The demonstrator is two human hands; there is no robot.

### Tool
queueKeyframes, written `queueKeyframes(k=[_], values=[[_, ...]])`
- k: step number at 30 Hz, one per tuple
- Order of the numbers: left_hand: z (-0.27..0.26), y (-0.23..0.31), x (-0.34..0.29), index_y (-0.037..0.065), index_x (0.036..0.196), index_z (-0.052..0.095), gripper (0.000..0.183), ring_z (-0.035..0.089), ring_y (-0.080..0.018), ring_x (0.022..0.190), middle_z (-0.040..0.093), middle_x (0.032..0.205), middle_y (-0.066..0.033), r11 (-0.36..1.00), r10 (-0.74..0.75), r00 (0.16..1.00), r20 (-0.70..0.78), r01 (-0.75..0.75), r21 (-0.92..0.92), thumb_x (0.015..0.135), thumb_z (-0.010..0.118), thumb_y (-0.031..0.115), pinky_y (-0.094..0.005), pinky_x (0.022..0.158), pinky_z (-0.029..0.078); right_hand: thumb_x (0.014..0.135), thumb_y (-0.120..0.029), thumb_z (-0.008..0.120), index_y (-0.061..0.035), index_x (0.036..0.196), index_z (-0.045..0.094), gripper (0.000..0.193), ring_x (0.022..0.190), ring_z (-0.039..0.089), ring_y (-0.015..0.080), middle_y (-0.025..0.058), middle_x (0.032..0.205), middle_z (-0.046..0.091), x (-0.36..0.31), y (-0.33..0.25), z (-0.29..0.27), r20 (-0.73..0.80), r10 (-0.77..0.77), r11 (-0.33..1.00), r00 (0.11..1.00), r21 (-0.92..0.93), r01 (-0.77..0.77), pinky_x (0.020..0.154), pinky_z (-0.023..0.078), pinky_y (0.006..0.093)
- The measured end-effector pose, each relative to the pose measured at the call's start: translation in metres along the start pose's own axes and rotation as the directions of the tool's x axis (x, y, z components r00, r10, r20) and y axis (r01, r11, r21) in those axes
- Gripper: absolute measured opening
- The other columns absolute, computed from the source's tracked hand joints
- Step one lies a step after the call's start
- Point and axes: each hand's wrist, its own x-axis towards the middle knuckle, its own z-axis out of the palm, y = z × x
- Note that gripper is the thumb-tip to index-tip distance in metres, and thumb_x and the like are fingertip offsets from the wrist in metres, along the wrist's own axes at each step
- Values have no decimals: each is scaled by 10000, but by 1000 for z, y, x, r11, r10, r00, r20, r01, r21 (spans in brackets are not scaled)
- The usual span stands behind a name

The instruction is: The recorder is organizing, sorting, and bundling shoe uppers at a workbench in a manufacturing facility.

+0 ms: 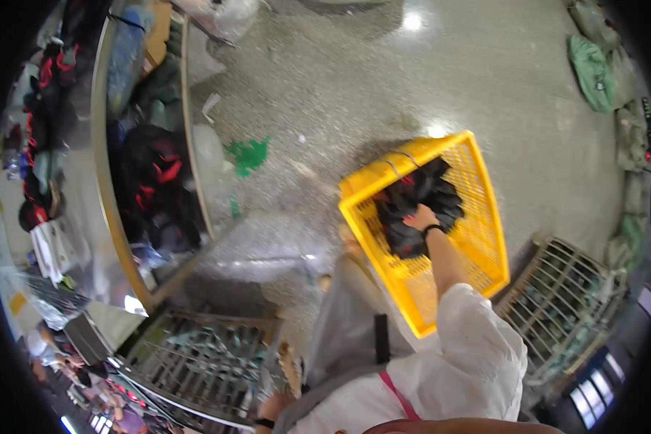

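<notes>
A yellow plastic crate (pixel 495 239) with slotted walls is tilted on the floor in front of me. Dark fabric pieces (pixel 441 192) with some red parts are bunched together inside it. My right hand (pixel 421 217), with a black band at the wrist, reaches into the crate. Its fingers are curled onto the dark pieces and appear to grip them; the fingertips are partly hidden. Low in the view, my left hand (pixel 276 406) is down by my side, close to a metal grid rack (pixel 202 369). Its fingers cannot be made out.
To the left stands a metal-framed table (pixel 103 166), with black and red pieces (pixel 155 181) on a level below its top. Another grid rack (pixel 557 296) is right of the crate. Green bags (pixel 593 72) line the far right. Green patches (pixel 247 155) mark the floor.
</notes>
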Motion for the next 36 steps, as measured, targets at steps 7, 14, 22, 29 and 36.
queueKeyframes(k=[7,14,22,29,36], values=[[-105,-3,65,91,1028,599,292,610,-238,702,631,820,-119,980,-192,969,-158,180,-90,853,483,294,-365,630,480,544,-428,787,-83,1338,110,1100,1036,525,297,124,1137,533,75,-52,50,-285,274,961,918,110,-252,856,399,474],[-133,37,77,100,1000,617,272,599,-188,672,629,769,-94,926,-183,967,-178,108,-362,847,506,297,-323,616,474,636,-175,656,-6,899,548,330,884,584,367,224,918,610,24,47,60,-271,144,986,952,126,-113,765,468,432],[-172,128,65,109,980,625,274,594,-171,609,619,660,-41,872,83,963,-256,-194,-449,822,502,296,-290,587,465,437,14,749,0,945,624,523,818,608,206,83,866,651,-267,98,-143,-166,-144,888,975,414,202,768,485,334],[-235,209,119,123,1067,574,311,580,-340,876,616,947,-162,826,458,759,-463,-556,-92,793,431,157,-413,759,454,497,119,591,15,996,585,510,871,594,176,69,933,629,-416,-39,-330,-354,-532,414,769,684,601,793,473,301],[-321,249,49,110,1086,556,273,604,-219,706,614,777,-82,598,459,467,-756,-792,-127,827,467,106,-312,651,479,540,73,640,1,749,489,267,701,459,132,29,717,489,-473,-244,-375,-93,-979,181,181,1,983,651,393,261]])
